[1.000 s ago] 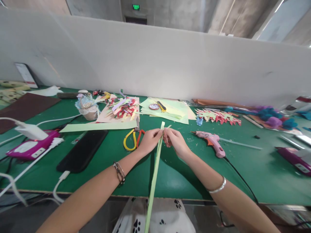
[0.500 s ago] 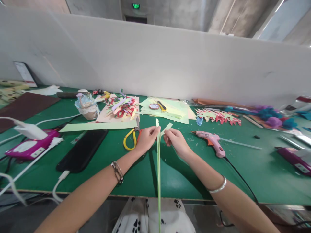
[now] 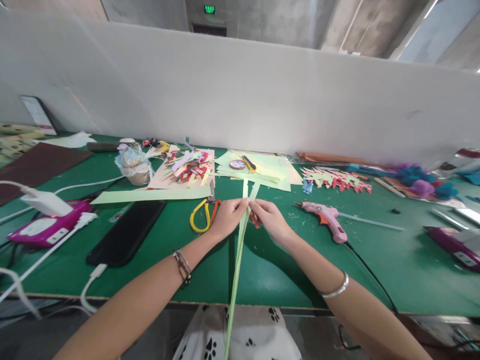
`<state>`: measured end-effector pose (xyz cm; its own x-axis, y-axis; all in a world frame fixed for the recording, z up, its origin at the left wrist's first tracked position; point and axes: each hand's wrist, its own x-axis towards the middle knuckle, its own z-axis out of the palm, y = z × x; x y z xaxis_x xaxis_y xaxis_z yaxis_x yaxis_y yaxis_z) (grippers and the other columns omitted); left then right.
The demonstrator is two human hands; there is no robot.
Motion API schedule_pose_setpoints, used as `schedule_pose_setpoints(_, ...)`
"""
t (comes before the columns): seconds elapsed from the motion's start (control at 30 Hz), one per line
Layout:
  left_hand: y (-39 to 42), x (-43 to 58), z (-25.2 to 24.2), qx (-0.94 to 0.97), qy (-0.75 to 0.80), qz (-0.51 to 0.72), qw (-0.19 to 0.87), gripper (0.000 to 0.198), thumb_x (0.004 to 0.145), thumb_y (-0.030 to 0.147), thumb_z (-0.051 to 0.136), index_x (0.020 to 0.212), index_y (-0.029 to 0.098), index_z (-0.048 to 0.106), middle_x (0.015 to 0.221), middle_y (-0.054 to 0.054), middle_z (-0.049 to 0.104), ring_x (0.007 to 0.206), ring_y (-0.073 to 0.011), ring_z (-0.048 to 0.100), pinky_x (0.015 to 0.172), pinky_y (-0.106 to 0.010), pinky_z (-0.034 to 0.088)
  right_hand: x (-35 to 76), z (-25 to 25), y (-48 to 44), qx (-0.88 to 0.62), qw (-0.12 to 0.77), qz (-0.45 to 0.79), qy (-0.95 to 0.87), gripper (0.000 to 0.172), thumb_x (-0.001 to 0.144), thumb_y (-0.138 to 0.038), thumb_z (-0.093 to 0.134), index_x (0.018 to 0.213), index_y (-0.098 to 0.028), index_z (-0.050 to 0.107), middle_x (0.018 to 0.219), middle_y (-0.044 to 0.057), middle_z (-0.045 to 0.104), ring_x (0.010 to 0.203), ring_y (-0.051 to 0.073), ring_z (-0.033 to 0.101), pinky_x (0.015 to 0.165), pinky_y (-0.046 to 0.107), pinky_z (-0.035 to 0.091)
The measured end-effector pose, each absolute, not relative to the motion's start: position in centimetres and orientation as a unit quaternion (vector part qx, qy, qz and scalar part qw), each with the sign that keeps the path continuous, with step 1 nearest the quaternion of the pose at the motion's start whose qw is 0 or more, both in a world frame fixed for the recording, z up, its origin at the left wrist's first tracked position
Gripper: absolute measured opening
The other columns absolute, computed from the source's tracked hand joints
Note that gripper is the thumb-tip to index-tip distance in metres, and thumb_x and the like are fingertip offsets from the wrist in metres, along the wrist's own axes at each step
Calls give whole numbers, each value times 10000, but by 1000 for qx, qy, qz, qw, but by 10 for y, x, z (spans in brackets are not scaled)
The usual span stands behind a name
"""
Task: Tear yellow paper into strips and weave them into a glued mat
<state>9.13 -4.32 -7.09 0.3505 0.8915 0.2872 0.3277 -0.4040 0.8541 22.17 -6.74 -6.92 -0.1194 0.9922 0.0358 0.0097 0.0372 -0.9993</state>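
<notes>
Two narrow light green paper strips (image 3: 238, 260) hang from my hands past the table's front edge, their upper ends sticking up side by side in a narrow V. My left hand (image 3: 231, 216) pinches them between thumb and fingers. My right hand (image 3: 270, 220) is closed on the strips just to the right, thumb tip close against the left one. Just left of my left hand lie scissors (image 3: 201, 216) with yellow and orange handles. A wider light green paper strip (image 3: 153, 195) lies beyond them.
A pink glue gun (image 3: 325, 219) with its cord lies to the right. On the left are a black phone (image 3: 127, 232) and a purple power strip (image 3: 56, 225) with white cables. Paper scraps (image 3: 191, 165), green sheets (image 3: 262, 170) and red-green paper pieces (image 3: 337, 180) line the back.
My right hand has moved left against my left hand. The strips' upper ends now stand closer to upright, and their lower part has swung to the left.
</notes>
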Motion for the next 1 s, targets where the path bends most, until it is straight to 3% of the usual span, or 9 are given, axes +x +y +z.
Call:
schedule_pose_setpoints(0.17, -44, 91, -69, 693, 443, 433, 368, 464, 838, 511, 366, 508, 185, 369, 425, 50, 340, 444, -98, 349, 456, -228, 269, 222, -69, -67, -477, 493, 497, -532, 358, 757, -443, 523, 524, -180, 454, 433, -50, 445, 373, 54, 387, 402, 199, 319)
schedule_pose_setpoints(0.37, -48, 92, -65, 722, 403, 371, 422, 449, 836, 508, 358, 565, 168, 470, 457, 46, 390, 435, -95, 361, 443, -225, 273, 224, -69, -67, -477, 531, 500, -491, 340, 772, -429, 506, 547, -181, 450, 461, -50, 448, 389, 53, 379, 409, 198, 314)
schedule_pose_setpoints(0.6, -49, 92, -65, 721, 415, 393, 392, 430, 834, 475, 372, 535, 174, 443, 433, 43, 399, 441, -102, 367, 451, -228, 288, 222, -69, -68, -476, 484, 502, -535, 333, 752, -412, 522, 522, -176, 472, 431, -48, 442, 374, 59, 391, 406, 207, 323)
schedule_pose_setpoints(0.77, -43, 89, -68, 680, 443, 417, 408, 453, 823, 536, 375, 544, 183, 429, 407, 53, 372, 384, -92, 357, 418, -223, 279, 224, -69, -67, -482, 497, 480, -539, 337, 749, -417, 522, 518, -179, 462, 424, -50, 436, 372, 58, 375, 405, 210, 317)
schedule_pose_setpoints(1.0, -46, 92, -68, 721, 384, 346, 461, 458, 824, 540, 368, 591, 166, 492, 469, 38, 430, 416, -102, 419, 424, -220, 316, 226, -68, -67, -472, 532, 487, -507, 342, 777, -423, 492, 537, -186, 433, 457, -48, 446, 396, 60, 383, 419, 209, 326)
